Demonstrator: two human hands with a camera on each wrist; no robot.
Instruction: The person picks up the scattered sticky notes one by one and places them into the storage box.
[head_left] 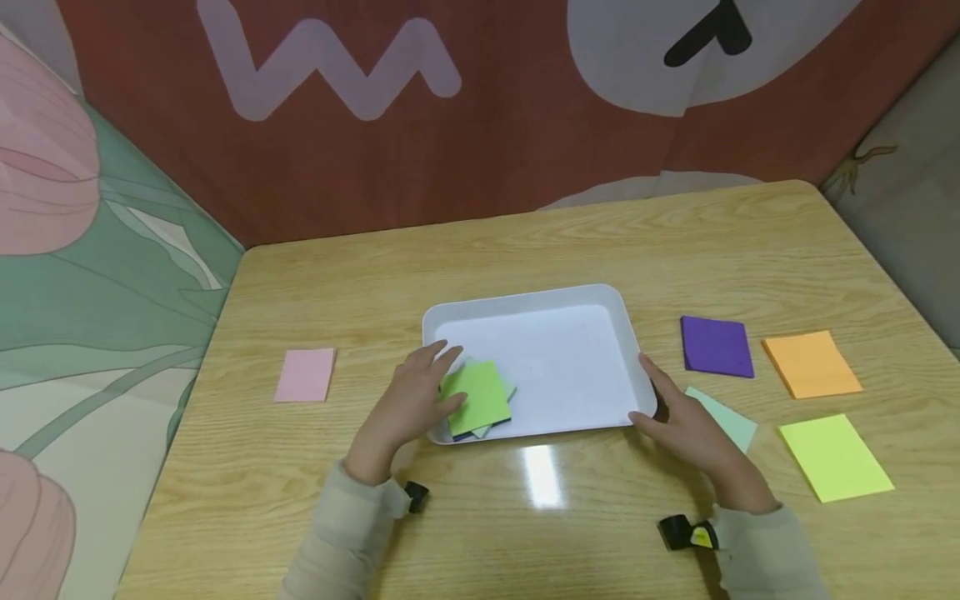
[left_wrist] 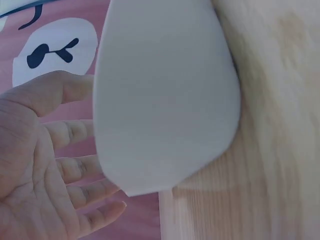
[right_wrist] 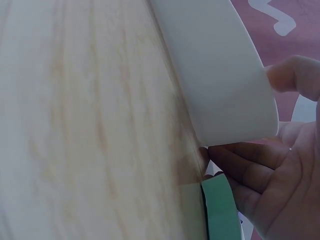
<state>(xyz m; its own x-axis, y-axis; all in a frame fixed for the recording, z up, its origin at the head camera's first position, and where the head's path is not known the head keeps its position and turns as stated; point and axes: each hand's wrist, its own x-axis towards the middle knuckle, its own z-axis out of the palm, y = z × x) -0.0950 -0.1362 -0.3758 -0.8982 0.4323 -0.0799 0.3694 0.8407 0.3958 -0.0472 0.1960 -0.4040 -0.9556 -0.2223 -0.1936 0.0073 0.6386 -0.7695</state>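
White tray (head_left: 570,367), green pad (head_left: 476,396) near left; left hand (head_left: 408,400), fingers spread above; right hand (head_left: 693,429), fingers gripping right end.

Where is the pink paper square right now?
In the head view, the pink paper square lies on the left part of the table, to the left of the white tray and the left hand.

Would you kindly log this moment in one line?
tray: green paper inside; left hand: at left end; right hand: touching right end
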